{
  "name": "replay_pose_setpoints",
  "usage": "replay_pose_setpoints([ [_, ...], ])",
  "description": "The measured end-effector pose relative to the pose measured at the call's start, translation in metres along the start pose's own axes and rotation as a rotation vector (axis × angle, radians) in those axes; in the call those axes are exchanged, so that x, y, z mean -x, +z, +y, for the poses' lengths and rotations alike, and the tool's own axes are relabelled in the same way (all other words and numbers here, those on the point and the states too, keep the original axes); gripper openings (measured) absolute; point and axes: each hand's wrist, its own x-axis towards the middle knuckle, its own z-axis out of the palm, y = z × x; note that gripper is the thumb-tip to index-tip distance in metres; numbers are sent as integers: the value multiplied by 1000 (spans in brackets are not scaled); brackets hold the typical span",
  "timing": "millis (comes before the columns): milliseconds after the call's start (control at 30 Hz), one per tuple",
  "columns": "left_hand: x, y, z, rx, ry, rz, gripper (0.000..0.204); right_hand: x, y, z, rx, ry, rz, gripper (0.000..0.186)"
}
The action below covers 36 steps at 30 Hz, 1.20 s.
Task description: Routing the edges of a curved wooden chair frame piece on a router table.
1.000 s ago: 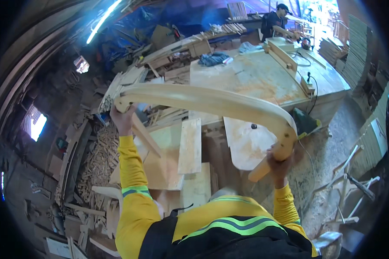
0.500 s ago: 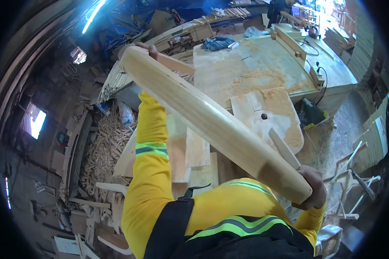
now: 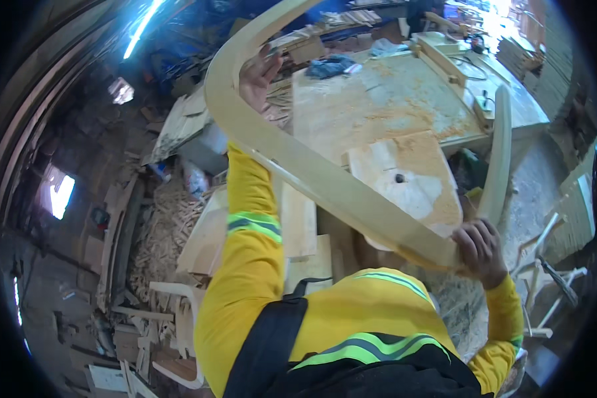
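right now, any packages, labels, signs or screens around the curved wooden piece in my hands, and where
No package, label, sign or screen can be made out.
Curved wooden piece: pale bare wood, held by the left hand and right hand.
Workbench: sawdust-covered, with a crumpled blue cloth at its far edge.

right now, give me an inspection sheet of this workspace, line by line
surface: wooden workbench, coated in sawdust
job's things: long curved wooden piece, raised above the bench, one end high, the other low
clutter: flat board with a hole at the bench edge; blue cloth at the far side; offcut pile on the floor
hands: left hand grips the raised end; right hand grips the low end
cables: dark cable across the far bench
surroundings: stacked planks, dim workshop
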Motion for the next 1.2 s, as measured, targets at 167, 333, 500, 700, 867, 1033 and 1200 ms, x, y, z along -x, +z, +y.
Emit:
replay_pose_setpoints([
  [167,20,33,50,429,-1162,36,64,10,-40,54,300,-146,-128,29],
  [333,77,10,-23,174,-1215,-455,60,7,-118,69,371,-99,12,42],
  [500,155,51,-26,448,-1515,-313,58,75,-78,106,-1472,708,1048,87],
  [700,149,59,-6,353,-1680,-234,53,57,-88,119,-2102,404,1041,82],
  [867,136,52,1,267,-1830,-184,48,56,-84,119,-2137,485,1005,80],
  [1033,128,38,15,188,-1769,-174,49,60,-78,123,-2160,469,1017,77],
  [1200,126,31,13,281,-1828,-237,49,59,-71,125,-2157,505,1035,75],
])
